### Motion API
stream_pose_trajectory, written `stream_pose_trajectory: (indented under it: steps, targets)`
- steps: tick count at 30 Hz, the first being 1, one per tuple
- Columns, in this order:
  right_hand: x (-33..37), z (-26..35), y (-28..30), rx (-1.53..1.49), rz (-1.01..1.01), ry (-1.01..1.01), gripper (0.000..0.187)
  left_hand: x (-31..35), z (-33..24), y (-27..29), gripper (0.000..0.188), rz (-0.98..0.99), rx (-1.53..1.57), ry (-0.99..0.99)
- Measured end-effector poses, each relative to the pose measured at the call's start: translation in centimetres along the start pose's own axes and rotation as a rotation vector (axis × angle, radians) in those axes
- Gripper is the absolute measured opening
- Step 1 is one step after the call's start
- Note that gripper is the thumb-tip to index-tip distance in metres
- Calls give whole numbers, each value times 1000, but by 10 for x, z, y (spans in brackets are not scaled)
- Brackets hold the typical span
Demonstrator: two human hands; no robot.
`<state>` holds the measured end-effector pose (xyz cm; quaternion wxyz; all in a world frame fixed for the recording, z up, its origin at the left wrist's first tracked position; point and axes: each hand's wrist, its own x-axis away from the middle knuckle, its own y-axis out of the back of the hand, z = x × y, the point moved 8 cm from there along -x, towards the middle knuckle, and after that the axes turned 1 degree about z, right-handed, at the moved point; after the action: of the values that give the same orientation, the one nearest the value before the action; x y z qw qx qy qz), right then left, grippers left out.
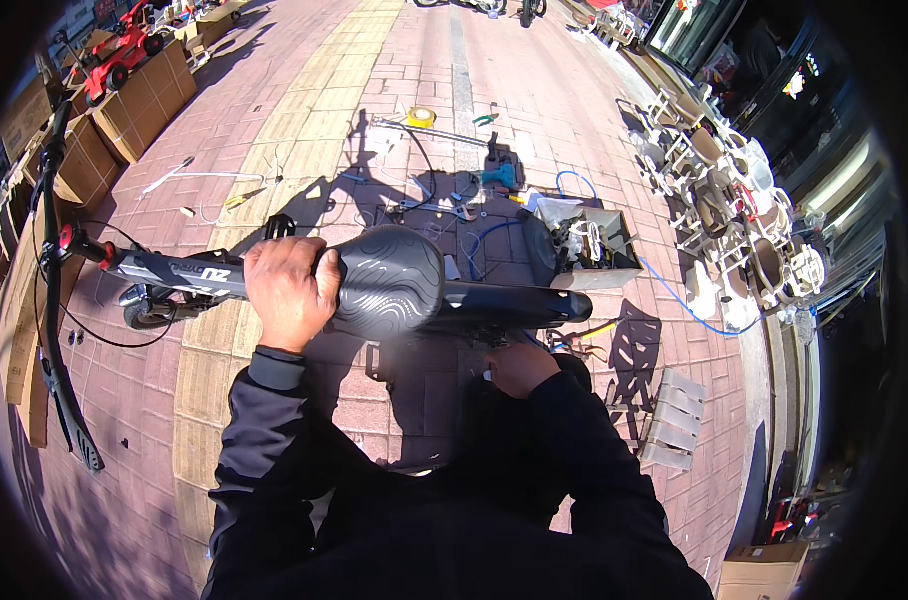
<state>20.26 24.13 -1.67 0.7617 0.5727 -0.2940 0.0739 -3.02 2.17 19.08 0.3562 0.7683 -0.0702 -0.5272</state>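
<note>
A dark bicycle lies across the view, its handlebar [56, 290] at the left and its frame tube [179, 275] running right to the saddle [399, 285]. My left hand [292, 290] is closed over the saddle's narrow front end, just above the tube. Behind the saddle extends a black rear mudguard [514, 303]. Below it, my right hand [524, 370] is low by the dark rear of the bicycle, fingers curled and partly hidden. A small white spot shows at its fingers; what they grip cannot be made out.
Past the bicycle, an open toolbox [619, 255], a teal power tool [502, 177], yellow tape [421, 118] and loose cables lie on brick paving. Child seats [754, 220] line the right. Cardboard boxes [149, 105] stand at left. A grey slatted piece [674, 420] lies right of me.
</note>
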Motion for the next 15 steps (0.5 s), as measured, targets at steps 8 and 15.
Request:
stream_pose_trajectory:
  steps: [8,15]
  targets:
    - [8,-4,4,-84,2,-21,26,-21,1,-35,20,61,29,13]
    - [4,-1,5,-68,-21,24,22,-20,-8,-53,43,185,-96,129]
